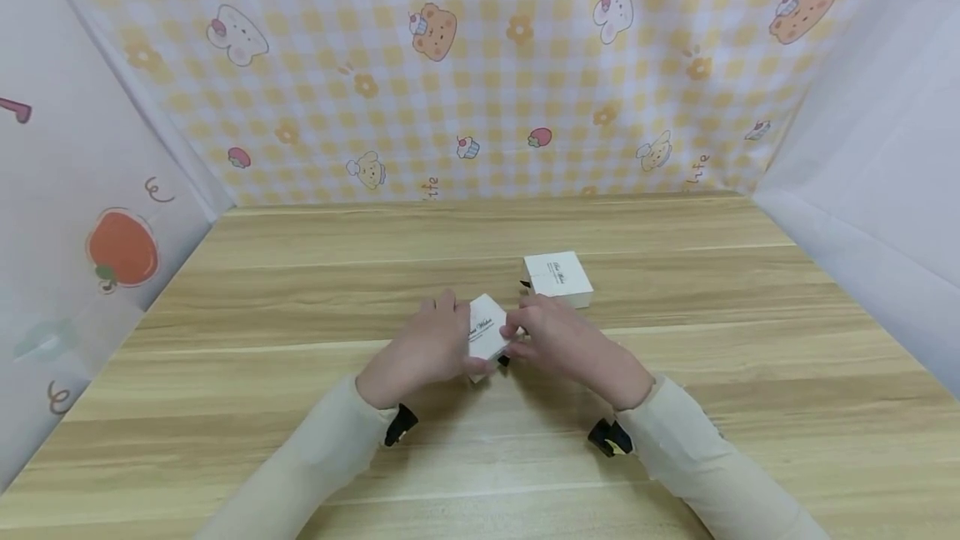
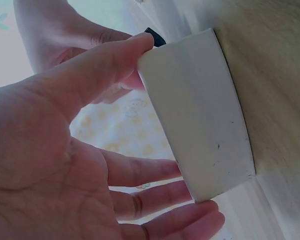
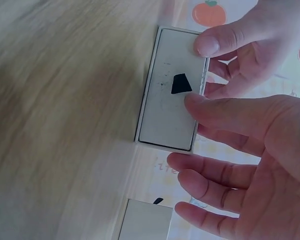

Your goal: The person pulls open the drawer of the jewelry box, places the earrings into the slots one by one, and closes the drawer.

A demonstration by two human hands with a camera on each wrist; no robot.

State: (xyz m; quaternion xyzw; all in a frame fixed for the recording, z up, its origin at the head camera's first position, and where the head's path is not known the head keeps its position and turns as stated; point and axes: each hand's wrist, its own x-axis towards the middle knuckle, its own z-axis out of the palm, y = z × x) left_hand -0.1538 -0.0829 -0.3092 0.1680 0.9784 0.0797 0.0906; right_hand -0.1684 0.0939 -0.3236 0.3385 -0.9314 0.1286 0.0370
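Note:
A small white drawer box [image 1: 486,325] with dark script on its lid stands on the table between both hands. My left hand [image 1: 427,348] grips it by one end, thumb on the near side [image 2: 195,110] and fingers at the far edge. On the box's front face, a black pull tab [image 3: 181,84] sticks out. My right hand [image 1: 562,348] pinches the edge beside that tab, its thumb on the front face and its index finger over the top. The other right fingers are spread off the box. In the right wrist view the drawer front sits flush within its sleeve.
A second white box [image 1: 558,277] with similar script and a black tab lies just behind the right hand. The wood-grain table [image 1: 337,273] is bounded by a yellow checked cloth [image 1: 487,90] at the back and white cloth at the sides.

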